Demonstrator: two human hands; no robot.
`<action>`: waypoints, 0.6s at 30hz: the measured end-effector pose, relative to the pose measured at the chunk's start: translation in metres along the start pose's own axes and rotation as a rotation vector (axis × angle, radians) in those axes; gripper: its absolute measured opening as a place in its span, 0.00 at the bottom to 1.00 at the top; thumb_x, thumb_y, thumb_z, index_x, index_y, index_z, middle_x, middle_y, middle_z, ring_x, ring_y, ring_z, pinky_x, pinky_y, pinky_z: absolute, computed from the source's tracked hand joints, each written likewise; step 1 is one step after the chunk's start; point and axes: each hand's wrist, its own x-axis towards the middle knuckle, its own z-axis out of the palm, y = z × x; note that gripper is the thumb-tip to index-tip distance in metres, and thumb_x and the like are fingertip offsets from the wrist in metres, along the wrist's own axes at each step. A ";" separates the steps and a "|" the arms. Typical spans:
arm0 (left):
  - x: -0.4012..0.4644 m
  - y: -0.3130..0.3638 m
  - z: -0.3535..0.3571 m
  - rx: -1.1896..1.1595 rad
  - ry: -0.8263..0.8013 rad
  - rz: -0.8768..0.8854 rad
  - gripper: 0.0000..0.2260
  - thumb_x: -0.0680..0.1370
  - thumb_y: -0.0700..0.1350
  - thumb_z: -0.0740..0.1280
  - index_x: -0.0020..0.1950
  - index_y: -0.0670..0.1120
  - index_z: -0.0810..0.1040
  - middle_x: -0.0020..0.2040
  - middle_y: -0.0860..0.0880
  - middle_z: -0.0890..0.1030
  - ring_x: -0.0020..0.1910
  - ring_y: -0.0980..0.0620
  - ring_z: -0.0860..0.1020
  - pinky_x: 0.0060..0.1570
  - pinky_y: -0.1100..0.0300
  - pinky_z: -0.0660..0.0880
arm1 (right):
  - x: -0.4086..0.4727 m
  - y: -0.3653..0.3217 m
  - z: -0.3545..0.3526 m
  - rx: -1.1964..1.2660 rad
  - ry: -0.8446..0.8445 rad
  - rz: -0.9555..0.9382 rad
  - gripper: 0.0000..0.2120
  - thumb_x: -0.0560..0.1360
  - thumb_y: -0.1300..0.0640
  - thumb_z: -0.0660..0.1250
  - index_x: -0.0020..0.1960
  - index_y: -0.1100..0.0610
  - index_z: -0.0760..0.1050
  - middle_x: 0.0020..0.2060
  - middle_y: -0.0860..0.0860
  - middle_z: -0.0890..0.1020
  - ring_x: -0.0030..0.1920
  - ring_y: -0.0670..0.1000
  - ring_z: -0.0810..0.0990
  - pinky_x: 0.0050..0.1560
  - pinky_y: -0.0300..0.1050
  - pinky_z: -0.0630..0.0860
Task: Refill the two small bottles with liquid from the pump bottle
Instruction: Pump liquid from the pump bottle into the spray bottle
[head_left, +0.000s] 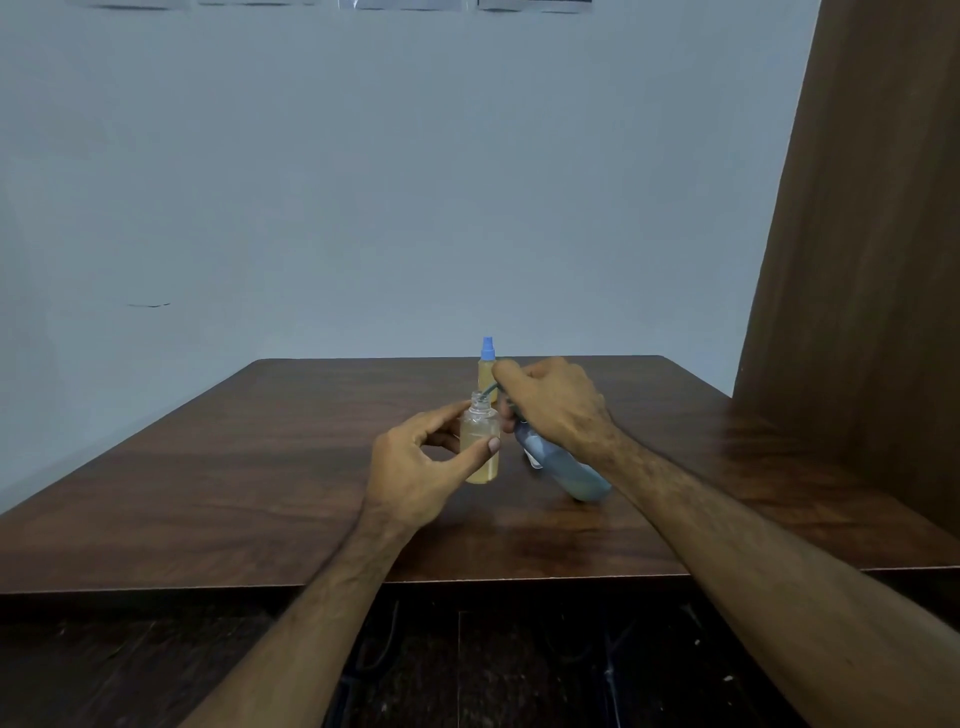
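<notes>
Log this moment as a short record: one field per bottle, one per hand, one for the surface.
open small bottle: uncapped, upright, yellowish liquid inside, held above the table
capped small bottle: blue cap on, yellowish liquid, stands behind the other
pump bottle: blue, tilted, nozzle at the open small bottle's mouth
left hand: holds the open small bottle between thumb and fingers
right hand: grips the pump bottle at its head
table: dark wood
</notes>
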 end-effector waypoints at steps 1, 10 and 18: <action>0.000 0.000 0.000 0.001 0.002 0.002 0.20 0.69 0.50 0.81 0.57 0.62 0.81 0.46 0.56 0.86 0.41 0.59 0.84 0.46 0.69 0.78 | 0.000 0.000 0.000 -0.002 -0.007 0.002 0.26 0.71 0.37 0.55 0.28 0.49 0.82 0.31 0.42 0.87 0.39 0.44 0.85 0.56 0.52 0.83; 0.000 0.001 -0.001 0.025 0.006 0.010 0.22 0.68 0.49 0.81 0.55 0.67 0.77 0.46 0.58 0.85 0.42 0.60 0.83 0.44 0.74 0.76 | 0.001 0.001 -0.001 -0.027 -0.015 0.037 0.30 0.70 0.30 0.55 0.28 0.50 0.83 0.31 0.43 0.87 0.39 0.45 0.86 0.57 0.54 0.82; 0.000 0.002 -0.001 0.046 -0.019 0.008 0.21 0.69 0.48 0.81 0.58 0.60 0.80 0.47 0.57 0.85 0.42 0.59 0.83 0.45 0.72 0.76 | 0.000 0.003 -0.001 -0.068 0.032 0.014 0.23 0.72 0.37 0.58 0.27 0.45 0.82 0.28 0.41 0.86 0.32 0.39 0.83 0.45 0.45 0.78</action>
